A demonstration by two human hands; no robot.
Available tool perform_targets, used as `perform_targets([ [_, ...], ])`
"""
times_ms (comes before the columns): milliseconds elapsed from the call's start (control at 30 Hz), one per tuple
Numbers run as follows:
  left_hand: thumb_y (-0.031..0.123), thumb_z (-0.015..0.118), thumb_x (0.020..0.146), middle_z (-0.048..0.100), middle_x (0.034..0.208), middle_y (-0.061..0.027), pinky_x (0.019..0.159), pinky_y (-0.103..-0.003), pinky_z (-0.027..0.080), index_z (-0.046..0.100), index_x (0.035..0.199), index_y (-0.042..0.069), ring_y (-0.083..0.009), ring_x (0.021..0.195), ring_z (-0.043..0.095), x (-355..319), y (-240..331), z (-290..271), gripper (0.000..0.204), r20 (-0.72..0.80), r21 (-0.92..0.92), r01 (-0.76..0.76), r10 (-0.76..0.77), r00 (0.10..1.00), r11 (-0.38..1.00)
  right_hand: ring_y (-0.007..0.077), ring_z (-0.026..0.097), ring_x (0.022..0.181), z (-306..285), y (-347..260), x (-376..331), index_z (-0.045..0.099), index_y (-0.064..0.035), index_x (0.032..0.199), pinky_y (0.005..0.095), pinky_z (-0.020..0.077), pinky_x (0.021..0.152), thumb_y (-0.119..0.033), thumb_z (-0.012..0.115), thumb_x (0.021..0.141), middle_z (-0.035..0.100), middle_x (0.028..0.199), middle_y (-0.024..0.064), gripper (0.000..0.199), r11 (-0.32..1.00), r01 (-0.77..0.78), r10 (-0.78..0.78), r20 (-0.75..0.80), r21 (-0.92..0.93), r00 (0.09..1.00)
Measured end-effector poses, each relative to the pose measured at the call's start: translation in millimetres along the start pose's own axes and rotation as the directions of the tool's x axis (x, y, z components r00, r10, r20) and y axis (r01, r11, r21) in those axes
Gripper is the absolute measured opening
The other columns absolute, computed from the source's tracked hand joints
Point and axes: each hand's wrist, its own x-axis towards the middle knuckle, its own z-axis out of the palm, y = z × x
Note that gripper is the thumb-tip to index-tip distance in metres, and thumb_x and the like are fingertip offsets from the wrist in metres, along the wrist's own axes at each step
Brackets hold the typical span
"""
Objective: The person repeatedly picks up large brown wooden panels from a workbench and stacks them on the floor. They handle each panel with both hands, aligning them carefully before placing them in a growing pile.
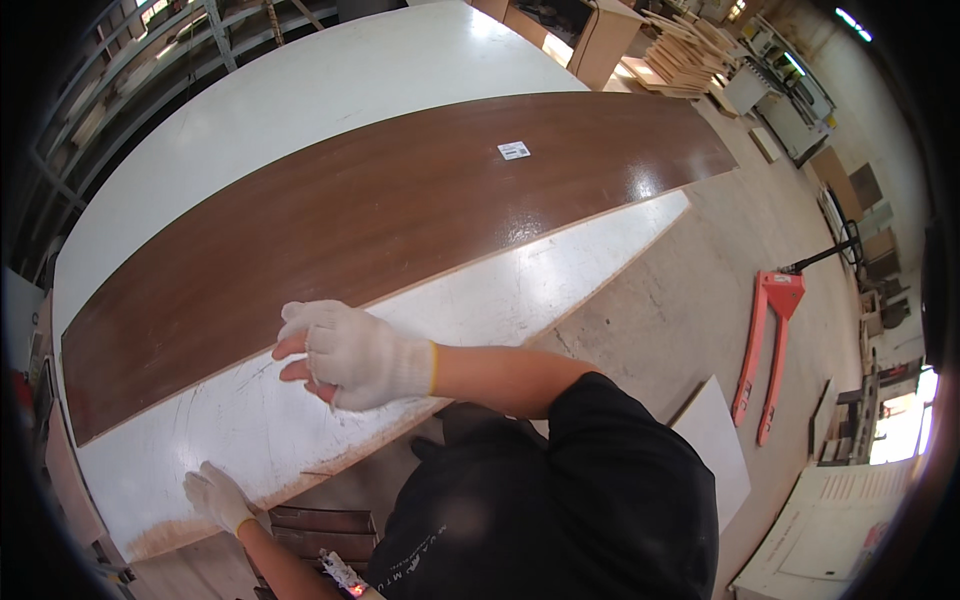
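A long brown laminated panel is shown lying flat on a white board, which in turn rests on a large white surface; a small white label is stuck near the panel's far end. The right hand, gloved in white knit, is laid flat and unclenched on the panel's near edge, grasping nothing, with the fingertips spread over the brown face. The left hand, likewise gloved, is pressed open against the near edge of the white board, close to its chipped corner. For the panel to be shifted or aligned cleanly, even downward pressure is best kept through the palm, so that the glossy face is slid rather than lifted and the edge is not scraped. An orange pallet jack is seen on the floor, well apart.
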Motion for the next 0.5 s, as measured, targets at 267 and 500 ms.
perform_targets([
  [267, 0.049, 0.044, 0.107, 0.059, 0.143, -0.028, 0.115, -0.054, 0.042, 0.063, 0.134, -0.005, -0.0426, 0.136, 0.054, -13, 11, -18, 0.063, -0.081, 0.083, -0.074, 0.081, 0.993, 0.994, 0.0324, 0.067, 0.117, -112, -175, -21, 0.078, -0.026, 0.111, 0.0683, 0.046, 0.109, -0.019, 0.085, 0.087, 0.072, 0.124, -0.0006, 0.026, 0.978, 0.2, -0.164, -0.385, 0.054, 0.908],
  [500, 0.05, 0.046, 0.105, 0.057, 0.146, -0.0258, 0.119, -0.054, 0.037, 0.061, 0.136, -0.005, -0.0423, 0.138, 0.049, -16, -2, -4, 0.064, -0.181, 0.014, -0.118, 0.119, 0.976, 0.993, 0.0355, 0.065, 0.127, -59, -206, 23, 0.083, -0.0091, 0.112, 0.0545, 0.0472, 0.115, -0.018, 0.078, 0.096, 0.073, 0.125, 0.0158, 0.019, 0.831, 0.554, -0.446, -0.537, 0.048, 0.716],
])
